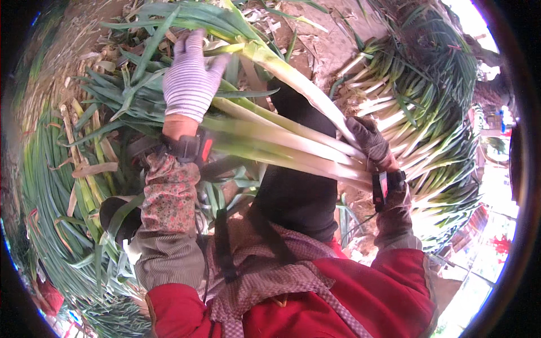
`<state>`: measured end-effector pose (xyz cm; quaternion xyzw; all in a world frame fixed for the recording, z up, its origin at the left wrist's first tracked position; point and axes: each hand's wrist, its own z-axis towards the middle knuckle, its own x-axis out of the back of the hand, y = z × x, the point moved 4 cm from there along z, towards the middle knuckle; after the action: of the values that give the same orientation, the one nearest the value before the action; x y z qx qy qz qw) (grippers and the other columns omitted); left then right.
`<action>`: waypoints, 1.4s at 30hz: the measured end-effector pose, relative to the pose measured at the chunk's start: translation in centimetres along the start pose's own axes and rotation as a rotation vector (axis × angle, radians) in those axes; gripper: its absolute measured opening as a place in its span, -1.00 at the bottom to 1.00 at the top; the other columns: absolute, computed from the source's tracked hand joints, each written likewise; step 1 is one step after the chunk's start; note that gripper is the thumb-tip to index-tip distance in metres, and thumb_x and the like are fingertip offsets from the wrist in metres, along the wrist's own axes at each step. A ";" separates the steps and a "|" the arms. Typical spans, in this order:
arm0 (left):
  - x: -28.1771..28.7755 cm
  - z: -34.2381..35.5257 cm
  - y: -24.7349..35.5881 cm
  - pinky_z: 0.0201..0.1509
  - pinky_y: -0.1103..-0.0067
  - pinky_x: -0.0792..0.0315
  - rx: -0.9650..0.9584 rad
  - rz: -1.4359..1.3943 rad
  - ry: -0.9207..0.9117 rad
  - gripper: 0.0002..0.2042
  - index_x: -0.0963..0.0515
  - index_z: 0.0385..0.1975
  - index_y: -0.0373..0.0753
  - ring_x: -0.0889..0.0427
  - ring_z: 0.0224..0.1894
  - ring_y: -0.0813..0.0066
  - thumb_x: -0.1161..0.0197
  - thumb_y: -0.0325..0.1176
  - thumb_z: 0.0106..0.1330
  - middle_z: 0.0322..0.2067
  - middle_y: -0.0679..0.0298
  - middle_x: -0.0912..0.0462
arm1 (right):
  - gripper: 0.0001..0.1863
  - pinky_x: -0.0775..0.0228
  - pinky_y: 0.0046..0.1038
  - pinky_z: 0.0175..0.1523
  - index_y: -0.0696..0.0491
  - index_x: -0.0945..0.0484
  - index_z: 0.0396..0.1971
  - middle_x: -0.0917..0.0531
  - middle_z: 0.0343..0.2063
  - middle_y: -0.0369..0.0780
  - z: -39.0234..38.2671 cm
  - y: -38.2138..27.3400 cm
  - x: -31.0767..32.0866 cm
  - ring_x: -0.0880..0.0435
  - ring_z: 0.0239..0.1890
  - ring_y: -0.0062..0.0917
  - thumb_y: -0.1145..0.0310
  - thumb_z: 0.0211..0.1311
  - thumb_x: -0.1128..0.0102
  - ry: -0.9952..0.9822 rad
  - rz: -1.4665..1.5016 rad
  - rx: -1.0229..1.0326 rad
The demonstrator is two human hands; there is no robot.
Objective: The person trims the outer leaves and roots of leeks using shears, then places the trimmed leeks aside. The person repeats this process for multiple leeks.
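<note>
My right hand [369,141], in a dark glove, is closed around the white root ends of several leeks [301,83]. Their pale stalks fan out to the left across my dark trouser leg, and the green tops spread toward the upper left. One stalk lies higher than the others and apart from them. My left hand [193,79], in a white and purple striped glove, lies against the green leaves [211,22] with its fingers stretched out and the thumb apart. Part of the leaves is hidden behind this hand. A dark band with a red mark sits on each wrist.
A long heap of leeks [417,112] lies at the right, white ends toward me. More long green leaves [48,169] are piled along the left side. Dry husks and scraps litter the brown ground [332,25] at the top. A checked apron [270,281] covers my lap.
</note>
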<state>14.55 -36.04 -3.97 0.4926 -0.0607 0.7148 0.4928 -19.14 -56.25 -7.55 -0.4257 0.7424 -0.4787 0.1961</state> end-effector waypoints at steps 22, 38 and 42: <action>-5.8 -4.3 9.0 -0.41 0.37 -0.67 0.766 -1.902 -0.128 -0.69 -0.49 -0.03 -0.41 -0.73 -0.29 0.19 -0.34 -0.44 0.30 -0.22 0.05 -0.67 | -0.58 -0.53 -0.52 -0.29 0.16 -0.57 0.01 -0.69 -0.40 -0.26 -0.3 -8.2 -2.1 -0.67 -0.40 -0.63 0.11 0.40 -0.27 -0.283 -0.266 0.129; 0.2 -5.1 7.6 -0.33 0.50 -0.72 0.646 -1.526 -0.035 -0.72 -0.53 0.00 -0.35 -0.68 -0.32 0.48 -0.30 -0.34 0.40 -0.23 0.22 -0.64 | -0.77 -0.48 -0.51 -0.12 0.17 -0.67 -0.09 -0.74 -0.31 -0.16 1.2 -9.0 -8.2 -0.64 -0.25 -0.64 0.35 0.46 -0.17 0.019 -0.376 0.640; -0.2 -5.8 7.7 -0.31 0.47 -0.73 0.580 -1.637 -0.017 -0.74 -0.52 0.02 -0.37 -0.71 -0.32 0.42 -0.24 -0.38 0.43 -0.22 0.19 -0.64 | -0.64 -0.51 -0.43 -0.06 0.14 -0.56 0.09 -0.70 -0.15 -0.09 2.0 -9.5 -8.5 -0.70 -0.14 -0.43 0.28 0.40 -0.22 0.004 -1.015 0.777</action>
<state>4.90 -36.79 -3.99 0.4928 0.4938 0.1192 0.7065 -8.75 -52.05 -1.11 -0.6214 0.2210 -0.7471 0.0836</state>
